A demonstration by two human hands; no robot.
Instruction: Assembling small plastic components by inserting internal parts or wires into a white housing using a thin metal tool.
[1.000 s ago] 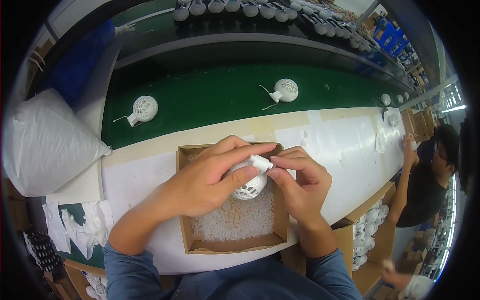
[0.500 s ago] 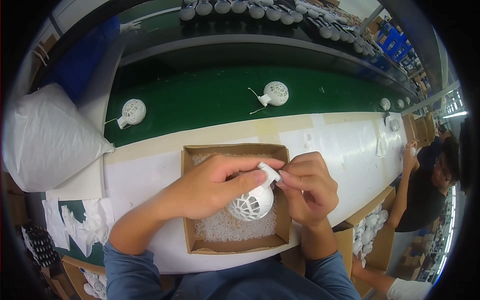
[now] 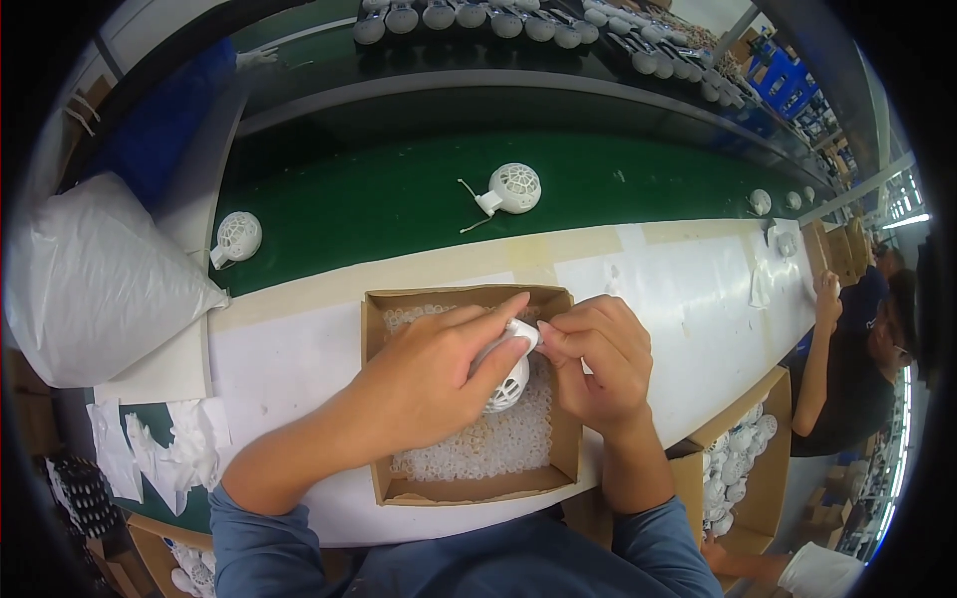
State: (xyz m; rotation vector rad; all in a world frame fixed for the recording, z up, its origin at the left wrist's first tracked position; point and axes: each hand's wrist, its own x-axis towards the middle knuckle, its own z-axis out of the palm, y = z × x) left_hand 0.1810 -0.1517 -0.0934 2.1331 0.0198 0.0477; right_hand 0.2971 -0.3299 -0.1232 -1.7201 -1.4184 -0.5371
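— How do we hold it?
— Our left hand (image 3: 424, 384) curls round the white ball (image 3: 506, 381), above the box (image 3: 469, 486).
— And the right hand (image 3: 598, 364)?
— Its fingertips pinch the ball's stub.

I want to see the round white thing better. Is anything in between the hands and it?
No. Both hands already touch the white round grille part. The left hand wraps around it and hides most of it, and the right hand pinches at its small neck. They hold it above the cardboard box of small white rings.
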